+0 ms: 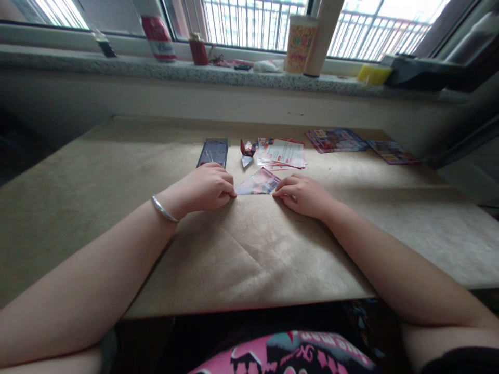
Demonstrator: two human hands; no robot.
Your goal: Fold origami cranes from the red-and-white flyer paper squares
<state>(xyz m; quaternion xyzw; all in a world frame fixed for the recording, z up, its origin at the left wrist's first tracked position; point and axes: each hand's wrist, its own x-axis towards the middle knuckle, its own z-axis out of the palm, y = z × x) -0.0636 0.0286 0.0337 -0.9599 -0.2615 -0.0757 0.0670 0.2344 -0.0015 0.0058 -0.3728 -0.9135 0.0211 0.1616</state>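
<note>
A printed sheet of paper, folded so that a triangle shows, lies flat on the table with its long edge towards me. My left hand, a silver bangle at its wrist, has its fingers curled and pressed on the left corner of the paper. At the right corner, the thumb and fingers of my right hand pinch the edge. Just beyond the paper stands a small folded-paper figure with pointed tips. A dark phone lies behind my left hand, which hides its near end.
Beyond the paper lies a stack of printed sheets. Colourful leaflets and another leaflet pile sit at the back right of the table. A windowsill behind holds a can, a patterned cup and a yellow sponge-like block.
</note>
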